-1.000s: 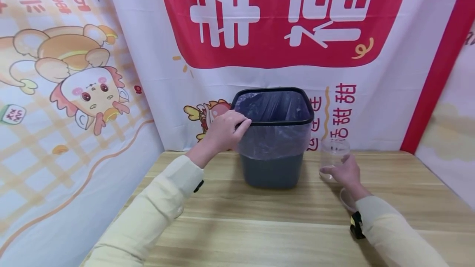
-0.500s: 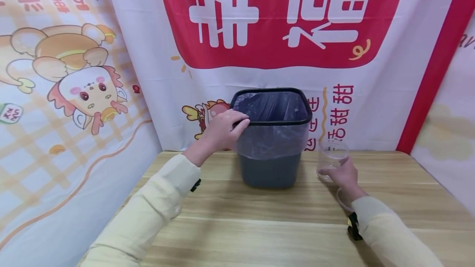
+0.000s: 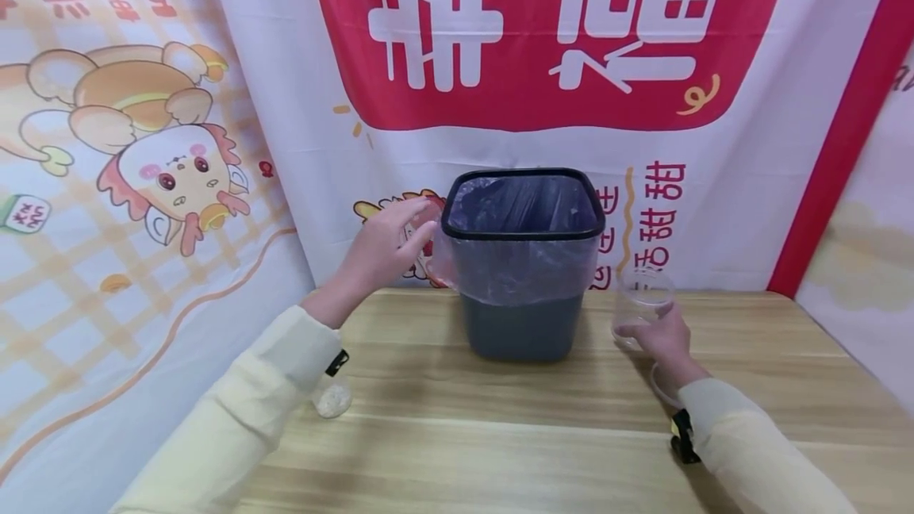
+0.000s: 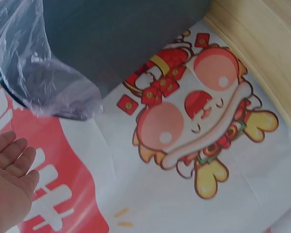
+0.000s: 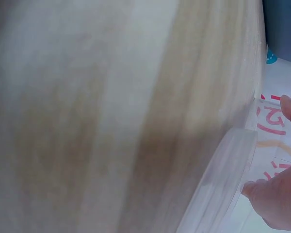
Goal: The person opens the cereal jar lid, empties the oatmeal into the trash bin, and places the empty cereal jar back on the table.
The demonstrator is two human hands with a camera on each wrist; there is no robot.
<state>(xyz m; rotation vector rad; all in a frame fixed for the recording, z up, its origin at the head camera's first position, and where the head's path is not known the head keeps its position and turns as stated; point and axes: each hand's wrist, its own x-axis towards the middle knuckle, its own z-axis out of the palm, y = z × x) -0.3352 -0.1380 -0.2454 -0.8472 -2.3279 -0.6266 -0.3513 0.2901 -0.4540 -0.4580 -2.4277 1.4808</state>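
A dark grey trash bin stands on the table, its black rim holding a clear trash bag that folds down outside. Just left of the rim my left hand hangs in the air with relaxed fingers. In the left wrist view that same hand is apart from the bin and holds nothing. Right of the bin, my right hand grips a clear, cup-shaped plastic container low on its side. A clear round lid-like piece lies on the table below that hand, partly hidden by the wrist in the head view.
A small whitish round object lies on the wooden table beside my left cuff. Printed cloth hangs behind the table and along both sides.
My left hand has let go of the bin's rim and moved left, uncovering the small whitish round object. My right hand keeps its grip on the clear container, with little movement.
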